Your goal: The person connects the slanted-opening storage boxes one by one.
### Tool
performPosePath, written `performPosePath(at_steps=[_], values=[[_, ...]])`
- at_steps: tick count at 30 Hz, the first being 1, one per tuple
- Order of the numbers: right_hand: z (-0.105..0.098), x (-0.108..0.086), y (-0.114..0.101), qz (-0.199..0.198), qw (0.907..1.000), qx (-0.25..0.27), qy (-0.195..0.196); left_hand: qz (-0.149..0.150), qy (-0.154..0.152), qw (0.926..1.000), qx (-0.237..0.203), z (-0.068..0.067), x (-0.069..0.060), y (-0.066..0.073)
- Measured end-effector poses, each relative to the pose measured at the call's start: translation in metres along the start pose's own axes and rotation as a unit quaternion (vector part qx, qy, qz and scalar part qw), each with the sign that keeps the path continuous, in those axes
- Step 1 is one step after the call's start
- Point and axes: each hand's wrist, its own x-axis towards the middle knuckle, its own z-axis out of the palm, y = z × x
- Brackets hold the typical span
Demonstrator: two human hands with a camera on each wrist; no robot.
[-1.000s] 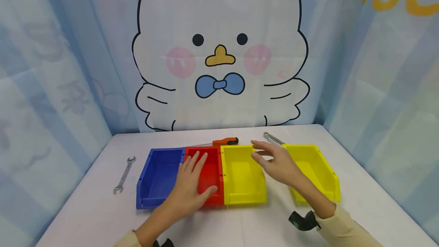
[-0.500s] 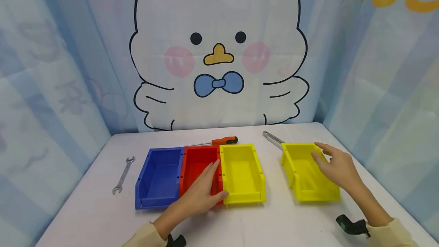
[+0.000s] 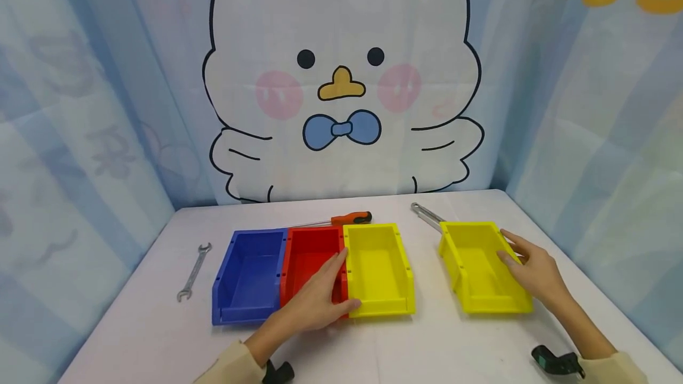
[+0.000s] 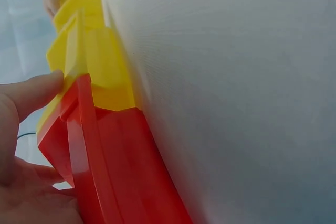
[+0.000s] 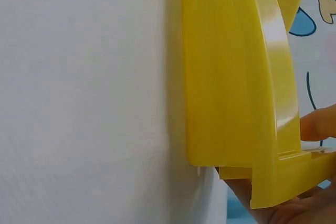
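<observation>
My right hand (image 3: 539,274) grips the right wall of the separate yellow bin (image 3: 482,271), thumb over the rim and fingers along the outside. In the right wrist view that bin's side (image 5: 226,77) fills the middle, and part of the hand is hidden behind it. My left hand (image 3: 315,304) lies over the red bin (image 3: 312,248), its fairly straight fingers at the wall shared with the middle yellow bin (image 3: 379,271). Its thumb (image 4: 39,93) touches near where the red and yellow rims meet. A blue bin (image 3: 251,277) adjoins the red one on the left.
An open-ended wrench (image 3: 194,271) lies on the white table (image 3: 133,325) left of the bins. Behind the row lies a screwdriver with an orange and black handle (image 3: 351,218). A silver metal tool (image 3: 427,215) lies partly behind the separate yellow bin. Printed curtains (image 3: 341,165) enclose the table.
My right hand has moved right, from between the yellow bins to the separate bin's right wall, and taken hold of it. My left hand has shifted right, toward the red and yellow bins' shared wall.
</observation>
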Motion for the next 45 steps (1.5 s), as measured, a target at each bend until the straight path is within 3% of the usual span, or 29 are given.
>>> performPosePath(at_steps=[6, 25, 45], values=[[0.002, 0.000, 0.003, 0.002, 0.9999, 0.013, 0.006, 0.019, -0.007, 0.9998, 0.001, -0.003, 0.000, 0.000], [0.004, -0.001, -0.002, 0.014, 0.9997, 0.001, 0.019, 0.029, -0.010, 0.9995, 0.006, 0.000, 0.000, -0.007], [0.002, 0.015, -0.064, 0.012, 0.9993, 0.034, -0.007, 0.026, -0.008, 0.9996, 0.009, 0.001, 0.000, -0.007]])
